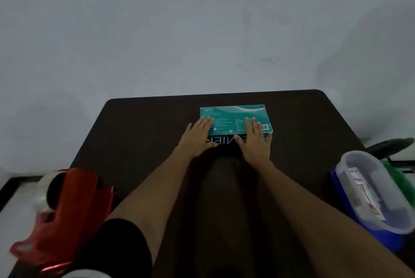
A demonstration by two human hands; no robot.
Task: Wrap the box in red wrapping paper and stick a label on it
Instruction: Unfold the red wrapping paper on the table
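Fingers of the left hand (199,137) and right hand (254,140) are laid straight and slightly apart on the teal box (231,116), which is set at the far middle of the dark worktop (143,133). No red paper is seen beneath it. If pressed unevenly, the box could be skewed or slid towards the far edge.

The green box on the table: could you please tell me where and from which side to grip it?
Probably by its two short ends, one hand coming in from each side. The green box lies flat on the table with its long edge across the person, and the left hand and right hand lie flat on its top near those ends.
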